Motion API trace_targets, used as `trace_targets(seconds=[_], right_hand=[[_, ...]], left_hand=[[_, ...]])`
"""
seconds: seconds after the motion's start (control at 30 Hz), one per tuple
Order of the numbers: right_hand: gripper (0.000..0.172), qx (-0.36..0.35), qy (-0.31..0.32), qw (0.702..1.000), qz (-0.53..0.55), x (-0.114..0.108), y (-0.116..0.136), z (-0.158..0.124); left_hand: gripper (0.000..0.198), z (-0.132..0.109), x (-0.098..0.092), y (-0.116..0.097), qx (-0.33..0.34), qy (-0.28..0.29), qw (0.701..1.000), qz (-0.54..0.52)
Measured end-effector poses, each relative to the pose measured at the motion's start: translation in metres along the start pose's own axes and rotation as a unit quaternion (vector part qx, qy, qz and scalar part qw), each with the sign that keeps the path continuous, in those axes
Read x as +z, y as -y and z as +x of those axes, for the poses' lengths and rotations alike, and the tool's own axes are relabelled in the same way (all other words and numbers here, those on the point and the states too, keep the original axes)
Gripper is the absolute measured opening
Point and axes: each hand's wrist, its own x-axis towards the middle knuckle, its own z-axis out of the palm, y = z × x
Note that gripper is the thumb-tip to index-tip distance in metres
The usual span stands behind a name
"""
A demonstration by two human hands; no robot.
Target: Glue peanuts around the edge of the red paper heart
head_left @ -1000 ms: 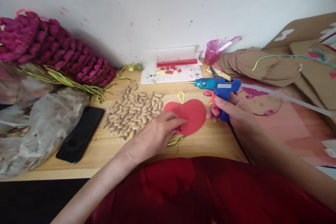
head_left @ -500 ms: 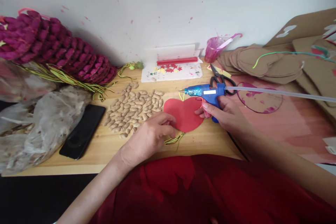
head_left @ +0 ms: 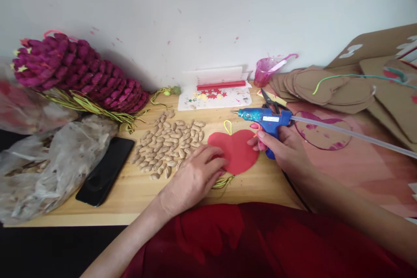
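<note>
A red paper heart (head_left: 239,156) with a yellow string loop (head_left: 227,127) at its top lies on the table. My left hand (head_left: 198,171) rests at the heart's left edge, fingers stretched over it and nothing visibly gripped. Green and yellow strings (head_left: 224,181) stick out below the heart. My right hand (head_left: 286,145) is wrapped round the handle of a blue hot glue gun (head_left: 265,118). Its nozzle points left, above the heart's upper edge. A long clear glue stick (head_left: 342,130) juts out of the gun's back.
Many peanuts (head_left: 169,139) lie left of the heart. Beyond them are a black phone (head_left: 106,171), a plastic bag (head_left: 65,165) and purple peanut-covered stacks (head_left: 87,69). Behind are paper stars (head_left: 213,94) and a pink cup (head_left: 262,74). Scissors (head_left: 272,100) and cardboard hearts (head_left: 312,84) are at right.
My left hand has come down onto the heart's left edge, its fingers straightening. The glue gun has shifted slightly right relative to the heart, uncovering the string loop. The view has tilted a little upward.
</note>
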Motion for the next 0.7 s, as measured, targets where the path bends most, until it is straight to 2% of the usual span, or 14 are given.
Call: trace_targets(seconds=[0.1, 0.23, 0.33, 0.4, 0.5, 0.7], right_hand=[[0.032, -0.007, -0.002, 1.000, -0.002, 0.000, -0.001, 0.000], [0.035, -0.013, 0.005, 1.000, 0.008, -0.001, 0.000, 0.000], [0.035, -0.005, 0.004, 1.000, 0.001, -0.001, 0.001, -0.001], [0.038, -0.005, 0.007, 1.000, -0.011, -0.002, 0.001, -0.001], [0.039, -0.004, 0.007, 1.000, -0.026, -0.004, -0.002, 0.001], [0.035, 0.003, 0.024, 0.999, -0.022, -0.008, -0.007, 0.002]], left_hand=[[0.016, 0.003, -0.013, 0.007, 0.007, -0.024, 0.999, 0.025], [0.013, 0.020, -0.048, 0.031, -0.010, -0.103, 0.983, 0.150], [0.015, 0.039, -0.064, 0.054, -0.035, -0.092, 0.969, 0.225], [0.016, 0.050, -0.064, 0.068, -0.036, -0.073, 0.968, 0.236], [0.017, 0.058, -0.054, 0.084, -0.033, -0.048, 0.971, 0.231], [0.014, 0.058, -0.043, 0.098, -0.044, -0.054, 0.978, 0.196]])
